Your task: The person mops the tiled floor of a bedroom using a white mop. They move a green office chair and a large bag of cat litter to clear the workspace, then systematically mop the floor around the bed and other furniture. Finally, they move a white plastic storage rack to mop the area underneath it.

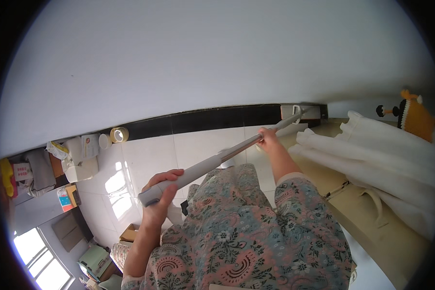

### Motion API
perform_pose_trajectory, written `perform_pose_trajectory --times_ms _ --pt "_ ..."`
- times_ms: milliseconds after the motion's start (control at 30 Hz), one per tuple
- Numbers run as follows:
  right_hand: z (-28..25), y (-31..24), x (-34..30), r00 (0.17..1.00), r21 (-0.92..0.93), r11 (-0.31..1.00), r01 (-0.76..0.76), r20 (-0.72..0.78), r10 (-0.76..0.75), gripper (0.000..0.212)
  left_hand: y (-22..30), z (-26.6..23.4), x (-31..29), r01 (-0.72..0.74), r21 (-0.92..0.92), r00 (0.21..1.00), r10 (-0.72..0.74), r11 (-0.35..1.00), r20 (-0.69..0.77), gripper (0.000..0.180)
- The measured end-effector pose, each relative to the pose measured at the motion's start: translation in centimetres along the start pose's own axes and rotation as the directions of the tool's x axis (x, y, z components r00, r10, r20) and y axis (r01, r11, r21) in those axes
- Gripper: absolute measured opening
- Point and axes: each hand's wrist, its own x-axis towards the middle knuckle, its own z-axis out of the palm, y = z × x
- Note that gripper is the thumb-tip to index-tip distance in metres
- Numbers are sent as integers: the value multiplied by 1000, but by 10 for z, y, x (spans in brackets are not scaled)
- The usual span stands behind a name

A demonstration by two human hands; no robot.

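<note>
A long flat mop [203, 168] with a grey handle and a bare metal section slants across the view, from lower left to upper right. My left hand [160, 189] is wrapped around the thick grey grip near its top end. Farther along, my right hand [268, 140] closes around the shaft where the metal part meets a grey sleeve. The pale mop head [299, 113] lies at the far right end of the black skirting [203, 119], by the wall; part of it sits behind the shaft.
White floor tiles [150, 152] run along the wall [217, 53]. A tape roll [119, 135] and a white bin [79, 166] stand at the left. To the right, white cloth [382, 150] covers part of a tan surface [309, 169], with an orange toy [418, 118] beyond.
</note>
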Motion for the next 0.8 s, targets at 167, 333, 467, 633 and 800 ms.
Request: perform_pose_trajectory --times_ms 167,333,467,633,800 --pt "22 -15 -62 997 -57 998 -4 -77 -1 94 29 -13 -9 -118 45 975 107 992 193 24" --pt "60 44 -122 995 -103 993 -57 77 65 101 62 -74 -55 -317 157 941 288 935 180 26" --pt "112 93 -194 963 -148 976 -158 196 186 92 82 -137 -122 -464 490 882 438 738 174 26" --pt "148 184 -241 844 -292 919 -265 392 367 39 77 -201 -220 -495 691 803 581 526 133 26" --pt "178 270 -292 830 -446 860 -250 359 427 25 39 -252 -330 -367 716 840 542 594 -19 22"
